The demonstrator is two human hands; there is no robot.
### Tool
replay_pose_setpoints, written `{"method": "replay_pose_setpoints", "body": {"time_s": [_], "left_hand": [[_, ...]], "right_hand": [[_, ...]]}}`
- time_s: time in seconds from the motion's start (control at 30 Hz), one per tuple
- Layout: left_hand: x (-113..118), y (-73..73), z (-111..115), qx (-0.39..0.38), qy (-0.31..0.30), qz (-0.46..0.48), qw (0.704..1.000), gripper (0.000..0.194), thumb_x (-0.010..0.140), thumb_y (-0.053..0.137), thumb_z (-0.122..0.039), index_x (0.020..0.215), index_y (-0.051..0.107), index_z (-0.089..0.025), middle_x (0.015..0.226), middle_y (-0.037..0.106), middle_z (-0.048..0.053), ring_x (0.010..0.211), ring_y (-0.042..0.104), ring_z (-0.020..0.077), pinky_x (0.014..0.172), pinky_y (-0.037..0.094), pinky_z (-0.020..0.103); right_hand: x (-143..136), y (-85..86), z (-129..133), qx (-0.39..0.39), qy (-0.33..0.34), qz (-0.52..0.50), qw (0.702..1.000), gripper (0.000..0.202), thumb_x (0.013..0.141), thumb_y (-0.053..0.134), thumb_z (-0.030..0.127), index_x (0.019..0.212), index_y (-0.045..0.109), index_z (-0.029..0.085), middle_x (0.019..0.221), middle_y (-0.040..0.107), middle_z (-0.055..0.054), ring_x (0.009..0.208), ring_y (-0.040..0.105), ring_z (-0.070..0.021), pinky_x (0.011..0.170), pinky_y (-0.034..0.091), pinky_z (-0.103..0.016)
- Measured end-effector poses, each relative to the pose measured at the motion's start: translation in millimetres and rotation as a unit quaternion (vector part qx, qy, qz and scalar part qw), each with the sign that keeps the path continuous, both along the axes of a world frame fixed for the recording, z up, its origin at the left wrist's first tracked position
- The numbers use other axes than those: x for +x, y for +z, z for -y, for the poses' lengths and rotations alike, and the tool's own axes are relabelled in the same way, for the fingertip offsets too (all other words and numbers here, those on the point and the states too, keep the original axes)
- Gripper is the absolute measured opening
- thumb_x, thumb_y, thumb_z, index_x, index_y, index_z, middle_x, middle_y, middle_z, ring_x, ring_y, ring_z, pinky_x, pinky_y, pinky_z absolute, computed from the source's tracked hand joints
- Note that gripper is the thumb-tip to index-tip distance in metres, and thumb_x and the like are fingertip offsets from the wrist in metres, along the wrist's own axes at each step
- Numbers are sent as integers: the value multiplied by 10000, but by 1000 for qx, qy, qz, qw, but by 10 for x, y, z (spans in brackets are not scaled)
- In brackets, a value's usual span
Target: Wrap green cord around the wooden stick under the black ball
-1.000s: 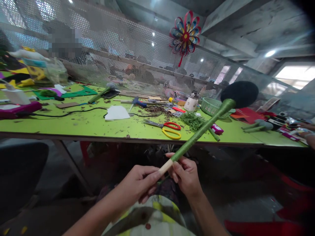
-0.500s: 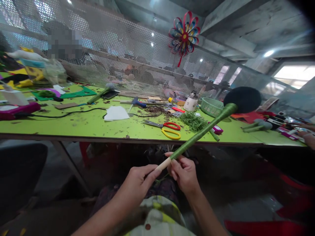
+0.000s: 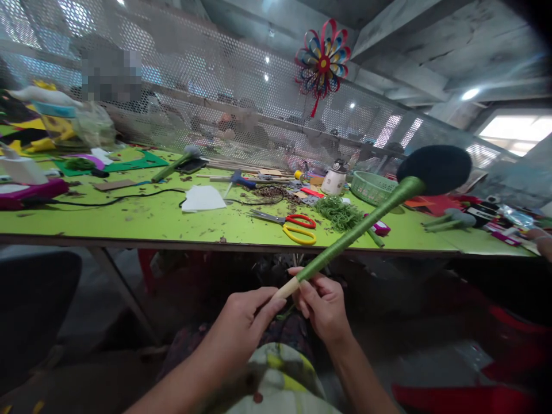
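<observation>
A long stick (image 3: 345,242), mostly wound in green thread, slants up and right from my lap over the table edge. At its far top end is a dark round head (image 3: 434,169). My left hand (image 3: 248,316) is closed on the bare, pale lower end. Just above it, my right hand (image 3: 322,299) pinches the stick where the green winding stops. A loose green strand hangs beneath, between the hands. Beyond them on the green table (image 3: 150,221) lie scissors (image 3: 287,222) with red and yellow handles and a pile of green thread (image 3: 338,213).
Behind the scissors are a blue-handled tool (image 3: 244,181), white paper (image 3: 202,199), a white jar (image 3: 334,181) and a green basket (image 3: 371,187). Another person's hand (image 3: 542,241) shows at the right edge. A red-blue ornament (image 3: 323,63) hangs above.
The dark round head has shifted slightly right and up and looks wider as the stick turned. Both my hands keep their hold in nearly the same place.
</observation>
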State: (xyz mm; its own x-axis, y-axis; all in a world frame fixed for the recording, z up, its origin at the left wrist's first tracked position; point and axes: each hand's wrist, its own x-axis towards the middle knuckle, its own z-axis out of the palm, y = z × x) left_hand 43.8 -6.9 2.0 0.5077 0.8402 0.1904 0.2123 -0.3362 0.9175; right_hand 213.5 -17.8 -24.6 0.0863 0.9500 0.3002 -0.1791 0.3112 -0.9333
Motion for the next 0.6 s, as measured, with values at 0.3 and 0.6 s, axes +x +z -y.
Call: {"method": "replay_pose_setpoints", "body": {"time_s": [0.3,0.6], "left_hand": [[37,-95,-82,-288,-112,79,948,417,856,417,-524,802,614,-162,421,444,-61,313,336,65,361,263,178],[8,-63,16,-87,-23,16,996,356,855,470,-466,815,671,-175,542,540,-20,467,479,109,502,387,209]], "right_hand": [[-8,26,-15,-12,-8,-2,1000,295,823,602,340,1007,660,116,428,394,74,347,289,-49,372,223,-201],[31,2,5,0,-9,11,1000,310,828,596,320,1051,655,114,442,409,66,355,325,-55,375,227,-202]]}}
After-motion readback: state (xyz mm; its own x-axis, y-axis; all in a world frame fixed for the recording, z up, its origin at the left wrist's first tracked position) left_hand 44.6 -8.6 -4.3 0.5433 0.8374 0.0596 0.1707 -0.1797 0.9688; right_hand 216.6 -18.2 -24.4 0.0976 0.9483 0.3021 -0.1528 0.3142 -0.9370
